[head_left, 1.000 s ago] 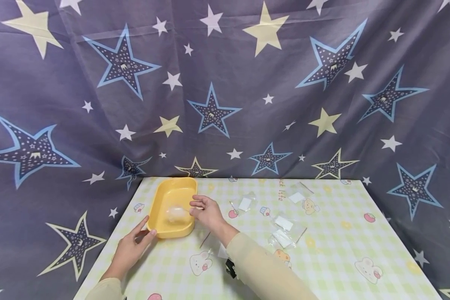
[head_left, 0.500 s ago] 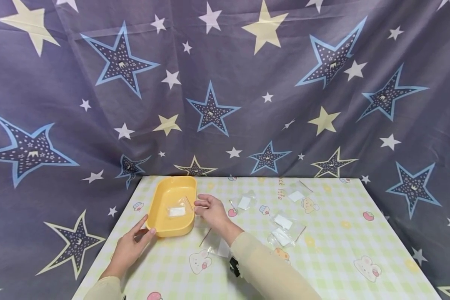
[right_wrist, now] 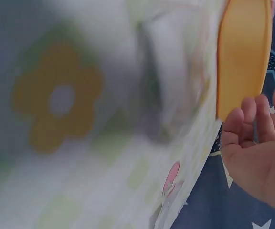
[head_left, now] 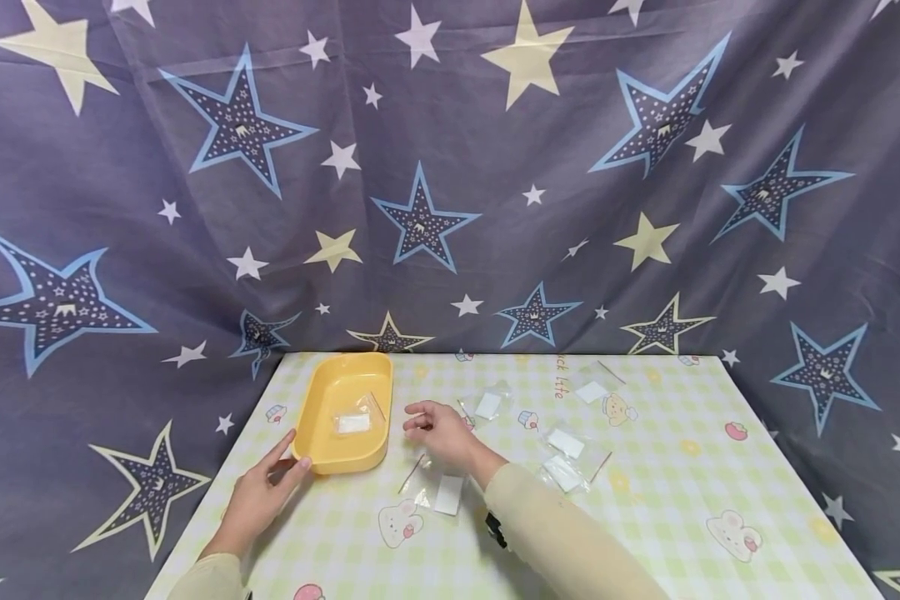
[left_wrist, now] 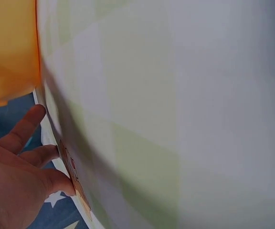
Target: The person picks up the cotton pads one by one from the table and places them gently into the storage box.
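Note:
A yellow tray (head_left: 348,458) sits at the table's left side. Inside it lies a small clear plastic bag (head_left: 354,423) with a white rectangular piece and a thin reddish line along one edge. My left hand (head_left: 258,498) touches the tray's near left corner with thumb and index finger; in the left wrist view its other fingers are spread, apart from the tray. My right hand (head_left: 446,435) hovers to the right of the tray, fingers loosely bent and holding nothing. Just below it, another clear bag with a white piece (head_left: 448,495) lies on the table.
More such bags lie rightward: one (head_left: 487,406) behind the right hand, one (head_left: 591,392) near the back edge, and two together, one (head_left: 566,443) partly over or against the other (head_left: 562,474). A checked cloth (head_left: 645,533) covers the table; a starry curtain (head_left: 450,125) hangs behind.
The bag came to lie flat in the tray, out of my right hand. That hand then drew back to the right, uncovering the bag below it. My left hand stayed at the tray.

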The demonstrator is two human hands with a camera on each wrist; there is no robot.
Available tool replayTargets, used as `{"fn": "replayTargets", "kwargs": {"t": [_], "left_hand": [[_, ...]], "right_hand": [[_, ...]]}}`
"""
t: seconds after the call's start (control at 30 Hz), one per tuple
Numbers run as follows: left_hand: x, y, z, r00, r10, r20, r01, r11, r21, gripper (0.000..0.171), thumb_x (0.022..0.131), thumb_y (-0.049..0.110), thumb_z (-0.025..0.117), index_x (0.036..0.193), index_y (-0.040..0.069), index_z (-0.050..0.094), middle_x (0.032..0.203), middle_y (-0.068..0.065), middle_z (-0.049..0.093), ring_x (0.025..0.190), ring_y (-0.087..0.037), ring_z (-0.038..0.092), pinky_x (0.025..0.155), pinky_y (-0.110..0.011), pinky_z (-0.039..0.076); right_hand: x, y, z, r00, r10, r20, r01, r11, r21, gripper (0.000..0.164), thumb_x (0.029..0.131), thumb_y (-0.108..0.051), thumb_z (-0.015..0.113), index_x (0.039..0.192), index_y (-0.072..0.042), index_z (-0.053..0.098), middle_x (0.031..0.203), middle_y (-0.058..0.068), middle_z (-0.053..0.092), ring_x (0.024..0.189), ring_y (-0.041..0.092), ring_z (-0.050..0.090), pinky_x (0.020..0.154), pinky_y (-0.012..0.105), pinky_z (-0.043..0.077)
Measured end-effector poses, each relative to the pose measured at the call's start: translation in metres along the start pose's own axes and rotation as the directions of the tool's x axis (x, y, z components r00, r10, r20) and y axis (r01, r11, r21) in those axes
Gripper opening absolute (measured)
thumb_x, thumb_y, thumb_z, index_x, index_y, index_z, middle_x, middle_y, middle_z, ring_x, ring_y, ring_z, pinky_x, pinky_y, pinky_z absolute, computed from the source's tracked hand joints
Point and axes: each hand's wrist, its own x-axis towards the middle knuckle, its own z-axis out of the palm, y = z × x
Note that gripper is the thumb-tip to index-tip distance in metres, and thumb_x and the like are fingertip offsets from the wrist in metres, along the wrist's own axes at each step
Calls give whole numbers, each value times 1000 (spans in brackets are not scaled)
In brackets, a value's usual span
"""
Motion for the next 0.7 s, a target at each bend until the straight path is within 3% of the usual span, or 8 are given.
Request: {"fn": "replayTargets", "kwargs": {"t": [0.07,0.23,0.4,0.5,0.7], "left_hand": [[0,1,0,1000,-5,4,5,1000,1,83,102,66,61,171,31,29,142,-22,70,144,-50,54,120,-72,38],[1,2,0,1000,-8,1,8,1000,0,83,102,66,61,171,31,29,143,-22,69,145,-50,54,120,-72,37],[1,2,-1,1000,-5,-8,5,1000,5,83,102,66,60,171,30,30,143,-22,69,143,-50,55,119,-72,38],[0,4,-1,1000,-9,0,9,1000,10,84,103,67,59,171,30,28,144,-22,69,143,-49,55,119,-73,37],[1,1,1,1000,-11,-2,11,1000,8,84,102,69,58,171,33,27,144,-22,69,143,-49,55,120,-73,37]], "right_hand": [[-2,3,-4,998,-15,66,22,993,-116,38,102,-9,71,139,-9,67,119,6,80,109,17,72,99,36,58],[-5,8,-12,975,-41,218,114,935,-337,43,96,-7,76,138,-15,69,121,-2,80,122,18,71,112,41,50],[-6,11,-14,942,-73,327,192,917,-350,45,96,0,74,138,-13,69,125,3,80,130,20,67,122,43,44],[-5,13,-12,922,-87,377,231,906,-356,45,96,4,72,139,-11,69,125,5,79,129,21,69,117,38,50],[-6,16,-5,901,-82,426,296,834,-466,47,93,-1,78,137,-19,71,121,-6,80,121,10,71,110,23,51]]}}
